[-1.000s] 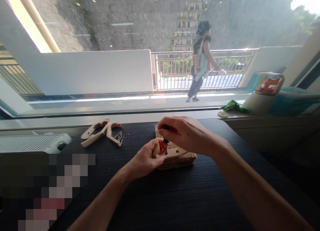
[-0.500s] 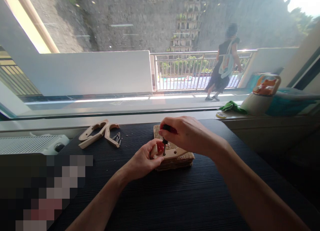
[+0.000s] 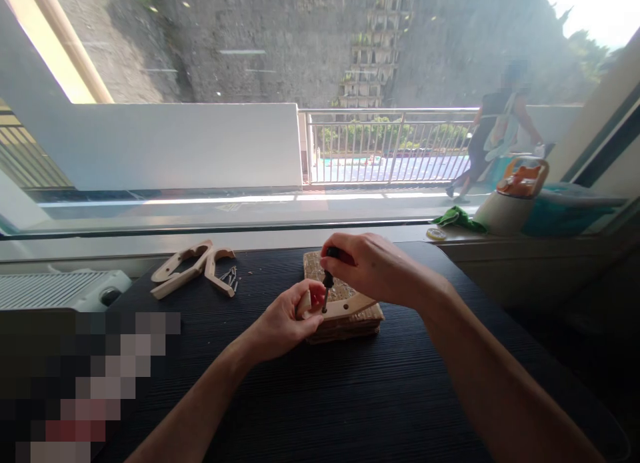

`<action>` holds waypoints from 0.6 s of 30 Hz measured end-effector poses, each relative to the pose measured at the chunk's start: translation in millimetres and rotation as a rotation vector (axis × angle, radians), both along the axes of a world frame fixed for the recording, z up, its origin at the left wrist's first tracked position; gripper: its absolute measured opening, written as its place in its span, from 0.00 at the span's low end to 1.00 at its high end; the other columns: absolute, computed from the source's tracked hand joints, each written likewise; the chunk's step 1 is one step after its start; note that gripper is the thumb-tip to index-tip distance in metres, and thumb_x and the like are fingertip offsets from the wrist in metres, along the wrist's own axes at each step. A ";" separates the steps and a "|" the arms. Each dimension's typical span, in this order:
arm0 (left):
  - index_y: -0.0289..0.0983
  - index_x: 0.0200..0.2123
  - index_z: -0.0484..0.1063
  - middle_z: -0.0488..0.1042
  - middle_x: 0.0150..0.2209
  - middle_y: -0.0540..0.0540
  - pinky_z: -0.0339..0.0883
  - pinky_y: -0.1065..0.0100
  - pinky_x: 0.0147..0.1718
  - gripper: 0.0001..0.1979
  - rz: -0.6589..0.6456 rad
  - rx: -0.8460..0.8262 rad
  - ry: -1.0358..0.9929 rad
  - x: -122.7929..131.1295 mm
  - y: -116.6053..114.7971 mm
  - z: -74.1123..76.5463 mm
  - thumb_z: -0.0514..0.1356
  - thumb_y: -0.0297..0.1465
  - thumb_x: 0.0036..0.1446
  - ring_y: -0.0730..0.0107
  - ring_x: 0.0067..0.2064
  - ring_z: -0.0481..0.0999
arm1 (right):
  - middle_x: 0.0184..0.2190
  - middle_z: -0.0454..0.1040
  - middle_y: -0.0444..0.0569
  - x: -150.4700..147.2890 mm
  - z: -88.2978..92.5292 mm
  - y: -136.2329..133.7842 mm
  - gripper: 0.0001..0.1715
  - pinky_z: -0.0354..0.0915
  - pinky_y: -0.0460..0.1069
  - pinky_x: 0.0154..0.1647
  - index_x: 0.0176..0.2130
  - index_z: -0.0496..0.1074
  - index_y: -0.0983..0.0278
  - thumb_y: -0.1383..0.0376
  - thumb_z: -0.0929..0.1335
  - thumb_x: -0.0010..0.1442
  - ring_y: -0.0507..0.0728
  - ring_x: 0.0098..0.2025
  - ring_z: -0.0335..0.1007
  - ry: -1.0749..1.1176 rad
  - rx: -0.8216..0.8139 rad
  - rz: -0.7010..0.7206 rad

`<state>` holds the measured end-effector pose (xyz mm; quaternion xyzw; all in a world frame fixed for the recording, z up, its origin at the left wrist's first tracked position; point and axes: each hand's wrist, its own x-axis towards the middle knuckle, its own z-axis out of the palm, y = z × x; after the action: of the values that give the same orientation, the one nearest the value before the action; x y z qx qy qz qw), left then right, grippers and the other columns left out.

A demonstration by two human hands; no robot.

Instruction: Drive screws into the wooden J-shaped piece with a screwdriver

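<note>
My right hand (image 3: 367, 263) is closed around the dark handle of a screwdriver (image 3: 328, 279). The tool stands nearly upright, its tip at a hole near the left end of a pale curved wooden piece (image 3: 340, 309). A second hole shows further right along that piece. My left hand (image 3: 293, 311) is closed on the wooden piece's left end, fingers beside the tip. The piece rests on a block wrapped in brown, shiny material (image 3: 315, 266). Whether a screw sits under the tip is too small to tell.
More curved wooden pieces (image 3: 183, 269) lie at the table's back left, beside several screws (image 3: 231, 278). A radiator (image 3: 65, 291) stands left of the dark table (image 3: 280, 403). On the windowsill are a green cloth (image 3: 457, 217) and a pale container (image 3: 505, 209). A person (image 3: 493, 133) walks outside.
The person outside has moved to the right. My view has shifted slightly. Both hands keep their hold, and the screwdriver remains at the same hole.
</note>
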<state>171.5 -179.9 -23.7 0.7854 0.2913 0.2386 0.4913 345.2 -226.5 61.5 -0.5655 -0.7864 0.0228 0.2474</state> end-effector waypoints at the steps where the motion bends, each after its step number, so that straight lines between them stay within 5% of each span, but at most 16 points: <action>1: 0.36 0.40 0.65 0.65 0.31 0.54 0.60 0.76 0.32 0.13 -0.003 0.004 0.001 -0.1 0.2 -0.3 0.58 0.27 0.48 0.77 0.32 0.64 | 0.23 0.69 0.43 -1.2 0.5 -0.5 0.13 0.47 0.45 0.26 0.40 0.71 0.62 0.60 0.61 0.60 0.48 0.24 0.58 -0.005 0.003 -0.003; 13: 0.38 0.43 0.65 0.68 0.34 0.52 0.61 0.75 0.33 0.16 0.014 -0.018 0.005 -1.1 0.9 -2.2 0.58 0.30 0.47 0.75 0.34 0.66 | 0.21 0.68 0.42 1.7 2.2 -1.1 0.13 0.45 0.45 0.24 0.36 0.71 0.62 0.58 0.62 0.59 0.48 0.22 0.56 -0.031 0.010 -0.012; 18: 0.37 0.40 0.66 0.65 0.28 0.55 0.60 0.76 0.29 0.13 0.036 -0.023 0.010 -1.3 2.6 -7.6 0.59 0.31 0.48 0.78 0.28 0.63 | 0.22 0.68 0.39 -7.4 4.7 -6.3 0.11 0.46 0.44 0.24 0.39 0.71 0.59 0.62 0.62 0.57 0.47 0.21 0.54 -0.004 -0.020 0.128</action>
<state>170.3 -177.3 -31.3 0.7755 0.3104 0.2402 0.4945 337.8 -232.9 66.2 -0.5165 -0.8212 0.0450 0.2383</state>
